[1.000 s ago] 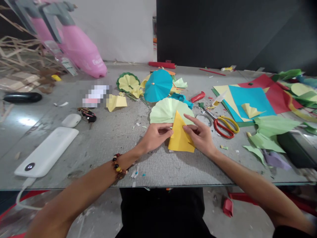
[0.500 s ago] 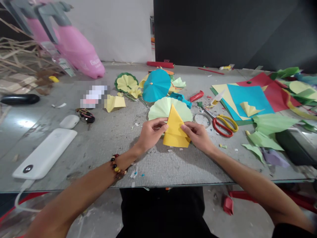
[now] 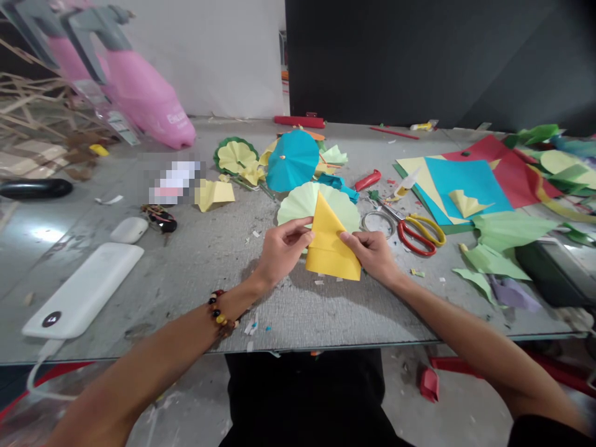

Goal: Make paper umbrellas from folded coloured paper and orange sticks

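Between my hands is a folded sheet of yellow paper [image 3: 331, 248], its pointed tip upward and its lower part a wide, curved band. My left hand [image 3: 285, 251] pinches its left edge with thumb and fingers. On the opposite edge, my right hand [image 3: 375, 251] grips with the thumb in front; the fingers behind are partly hidden. Just beyond the paper lies a pale green pleated paper disc [image 3: 293, 208], partly covered by it. A blue paper parasol shape [image 3: 295, 161] rests behind the disc. Scissors [image 3: 416, 236] with red and yellow handles lie right of my right hand, beside a roll of clear tape [image 3: 379, 222].
At the right are stacked coloured sheets [image 3: 465, 180] and green paper scraps [image 3: 507, 236]. A white power bank [image 3: 84, 288] with a cable lies at the left, below a phone [image 3: 174, 183]. Pink spray bottles [image 3: 144, 93] stand at the back left. The table's front edge runs below my hands.
The yellow paper's lower band has opened a little wider and lower at the right, and its tip has shifted slightly left. Both hands keep their grip.
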{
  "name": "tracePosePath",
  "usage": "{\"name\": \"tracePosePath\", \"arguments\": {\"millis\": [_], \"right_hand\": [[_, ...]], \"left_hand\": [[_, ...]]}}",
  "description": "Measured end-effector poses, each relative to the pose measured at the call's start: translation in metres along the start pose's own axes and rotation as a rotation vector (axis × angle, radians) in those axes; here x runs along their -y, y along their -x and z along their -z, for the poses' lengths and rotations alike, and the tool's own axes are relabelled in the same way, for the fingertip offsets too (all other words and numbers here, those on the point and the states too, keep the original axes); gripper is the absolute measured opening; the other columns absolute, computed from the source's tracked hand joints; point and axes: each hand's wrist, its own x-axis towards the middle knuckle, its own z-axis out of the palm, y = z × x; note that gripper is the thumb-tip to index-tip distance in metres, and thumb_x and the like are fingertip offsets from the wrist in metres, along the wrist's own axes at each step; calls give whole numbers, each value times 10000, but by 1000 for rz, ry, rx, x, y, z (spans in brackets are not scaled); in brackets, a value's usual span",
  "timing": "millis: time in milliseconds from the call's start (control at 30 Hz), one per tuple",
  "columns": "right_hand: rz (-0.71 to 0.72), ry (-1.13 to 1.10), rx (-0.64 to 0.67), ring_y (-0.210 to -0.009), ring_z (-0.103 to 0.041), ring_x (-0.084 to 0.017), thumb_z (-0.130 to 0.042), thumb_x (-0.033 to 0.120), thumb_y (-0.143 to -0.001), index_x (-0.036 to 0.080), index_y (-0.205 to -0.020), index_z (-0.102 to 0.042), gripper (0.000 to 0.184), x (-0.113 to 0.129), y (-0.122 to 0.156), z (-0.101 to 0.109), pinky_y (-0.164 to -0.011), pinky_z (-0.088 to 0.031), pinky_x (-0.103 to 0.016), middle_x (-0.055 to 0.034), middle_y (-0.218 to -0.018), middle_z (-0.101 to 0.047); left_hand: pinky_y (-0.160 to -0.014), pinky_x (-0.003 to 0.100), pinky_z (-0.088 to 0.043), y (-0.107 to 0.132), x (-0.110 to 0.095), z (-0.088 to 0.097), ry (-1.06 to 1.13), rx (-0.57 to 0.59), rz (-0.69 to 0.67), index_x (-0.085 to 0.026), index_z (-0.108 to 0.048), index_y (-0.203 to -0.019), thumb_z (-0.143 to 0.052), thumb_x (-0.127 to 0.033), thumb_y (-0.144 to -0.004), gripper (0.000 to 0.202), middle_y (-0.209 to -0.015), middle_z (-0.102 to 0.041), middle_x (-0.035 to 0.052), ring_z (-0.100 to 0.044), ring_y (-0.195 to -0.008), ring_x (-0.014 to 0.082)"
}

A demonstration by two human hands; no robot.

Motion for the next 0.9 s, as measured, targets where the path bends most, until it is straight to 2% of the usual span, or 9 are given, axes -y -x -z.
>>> {"name": "tracePosePath", "arguments": {"millis": [100,233,300,400,467,533,600,767,900], "right_hand": [[-2,4,27,-504,-240,-66,-540,712,-884,195,-534,-323,660,-2,2,0,-437,-143,-254,36,-534,-276],[56,65,-10,-514,-244,-71,-521,673,-919,194,-547,-320,639,-5,2,1,-448,-156,-257,36,-541,-277],[90,80,-18,-523,-286,-77,-521,624,-943,187,-567,-389,591,-6,1,1,-455,-198,-250,34,-549,-320],[106,24,80,-544,-415,-87,-529,537,-971,166,-790,-634,425,-6,0,0,-475,-319,-230,11,-629,-521],[102,-31,163,-562,-481,-91,-537,501,-974,164,-993,-697,374,-5,-1,0,-496,-390,-224,-9,-722,-621],[96,-62,197,-559,-505,-92,-552,493,-967,163,-1051,-712,376,-4,-1,-1,-505,-424,-221,-8,-720,-637],[80,-93,185,-548,-528,-95,-594,501,-939,157,-1019,-723,376,-3,0,-1,-497,-437,-219,-4,-675,-637],[-1,-187,163,-549,-606,-120,-722,526,-837,161,-869,-708,366,-3,1,1,-498,-478,-235,-26,-661,-681],[52,-82,153,-526,-494,-80,-716,519,-852,162,-677,-642,404,-3,2,2,-474,-368,-221,4,-599,-589]], "left_hand": [[-735,244,-645,1,0,-1,1,4,22,-157,-760,-1130,-733,-314,-829,340,-866,-771,41,-721,-778,147],[-755,273,-653,0,2,0,-15,-2,21,-153,-754,-1144,-721,-327,-838,354,-871,-772,46,-725,-796,160],[-783,281,-651,-2,4,2,-25,-28,10,-156,-755,-1140,-715,-331,-847,344,-885,-776,46,-728,-823,164],[-822,293,-645,-6,9,6,-37,-85,-1,-170,-752,-1155,-708,-356,-868,345,-975,-783,57,-734,-895,180],[-866,300,-634,-8,10,8,-44,-110,-13,-181,-746,-1168,-700,-376,-885,347,-1082,-773,71,-731,-968,191],[-919,302,-615,-8,10,8,-51,-111,-28,-187,-740,-1178,-681,-388,-909,341,-1173,-751,81,-719,-1040,197],[-942,294,-600,-7,9,7,-53,-96,-48,-189,-729,-1197,-657,-391,-935,339,-1225,-732,84,-704,-1090,197],[-842,273,-617,-3,3,6,-109,-72,-108,-174,-706,-1230,-624,-412,-960,369,-1244,-718,95,-688,-1101,207],[-778,246,-593,-1,0,6,-171,29,-167,-177,-711,-1232,-602,-388,-978,347,-1159,-733,94,-689,-1015,183]]}}
